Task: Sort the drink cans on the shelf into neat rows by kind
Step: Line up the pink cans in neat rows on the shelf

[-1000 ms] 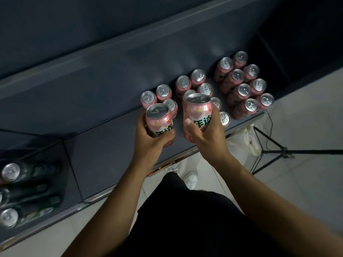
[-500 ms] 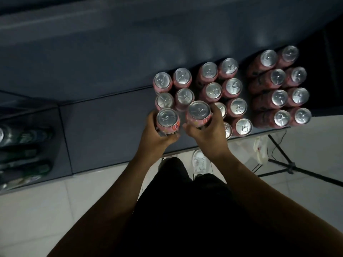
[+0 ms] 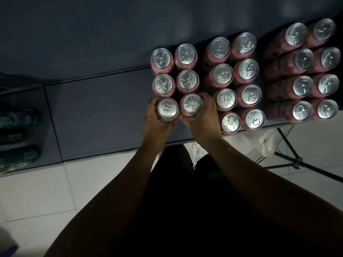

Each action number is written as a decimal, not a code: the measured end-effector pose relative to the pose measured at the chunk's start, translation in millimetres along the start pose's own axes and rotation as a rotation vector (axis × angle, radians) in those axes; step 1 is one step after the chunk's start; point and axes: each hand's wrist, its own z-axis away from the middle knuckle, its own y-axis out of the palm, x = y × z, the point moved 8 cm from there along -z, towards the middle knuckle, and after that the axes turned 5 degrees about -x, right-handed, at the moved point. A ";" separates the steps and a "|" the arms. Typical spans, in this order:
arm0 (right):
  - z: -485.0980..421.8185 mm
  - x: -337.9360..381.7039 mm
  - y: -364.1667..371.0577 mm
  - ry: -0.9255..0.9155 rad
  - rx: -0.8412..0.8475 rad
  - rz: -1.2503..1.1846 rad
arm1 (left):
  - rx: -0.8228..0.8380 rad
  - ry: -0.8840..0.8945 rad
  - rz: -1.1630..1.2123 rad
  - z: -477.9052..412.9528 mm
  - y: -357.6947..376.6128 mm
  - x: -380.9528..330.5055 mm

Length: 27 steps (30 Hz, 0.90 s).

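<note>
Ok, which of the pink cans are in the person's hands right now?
The front pair of the leftmost block: the left hand grips the outer can, and the right hand grips its neighbour. No other can is gripped.

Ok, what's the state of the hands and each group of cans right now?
Left hand, gripping the left can.
Right hand, gripping the right can.
Both cans, upright, side by side.
Left block, four cans upright.
Middle block, eight cans upright.
Right block, eight cans upright.
</note>
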 end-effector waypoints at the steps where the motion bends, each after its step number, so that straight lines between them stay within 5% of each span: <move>1: -0.7 -1.5 2.0 -0.004 0.002 0.008 | -0.001 0.004 0.004 -0.6 2.1 -0.4; 11: 6.5 -1.7 5.5 -0.011 0.060 -0.010 | 0.017 0.034 -0.125 -1.1 -0.8 -9.6; 19: 33.6 45.8 -41.8 -0.240 0.072 0.292 | -0.046 0.206 -0.442 44.5 -26.6 -61.7; 23: 57.5 66.7 -68.7 -0.332 0.103 0.539 | -0.150 0.261 -0.822 86.6 -41.7 -95.7; 27: 90.3 89.7 -88.9 -0.440 0.142 0.644 | -0.281 0.252 -0.933 135.0 -54.8 -117.6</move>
